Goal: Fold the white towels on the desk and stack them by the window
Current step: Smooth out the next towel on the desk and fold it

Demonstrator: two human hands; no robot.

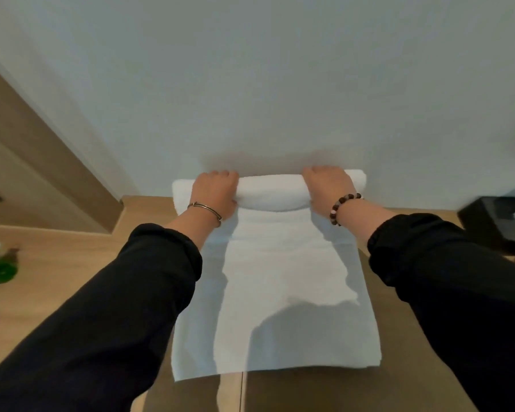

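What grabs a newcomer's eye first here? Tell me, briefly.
The white towel lying down the middle of the wooden desk stands out first, its far end rolled or folded thick against the pale wall. The left hand and right hand grip that thick end, one near each side. A black box sits at the right edge and a blurred green thing at the left.

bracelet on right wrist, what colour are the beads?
Mostly dark brown beads with a couple of pale whitish ones on the beaded bracelet, seen in the head view, the only one.
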